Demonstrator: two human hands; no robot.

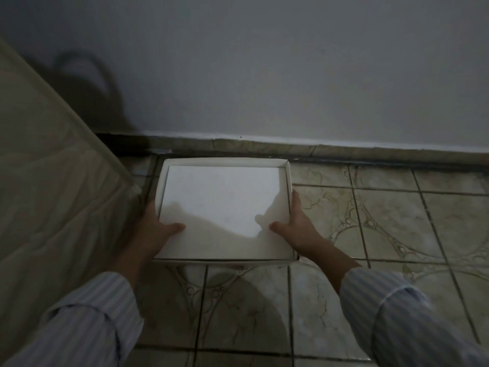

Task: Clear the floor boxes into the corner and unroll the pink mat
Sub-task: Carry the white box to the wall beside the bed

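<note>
**Both hands on the white box at the wall corner**

I see a shallow white box (225, 207), open side up, low on the tiled floor (383, 221) in the corner where the wall (264, 75) meets a pale quilted mattress (47, 168) on the left. I cannot tell whether it rests on the tiles or is held just above them. Its far edge runs along the skirting (344, 149) at the foot of the wall, and its left side is just beside the mattress edge. My left hand (156, 229) clamps the box's left side, thumb lying inside on the bottom and fingers outside the wall. My right hand (296, 229) grips the right side the same way, thumb inside, fingers along the outer wall. The hands are apart, with the box between them. Both wrists come out of striped shirt sleeves (397, 313). The light is dim, and shadows of the arms fall across the box's near half.
</note>
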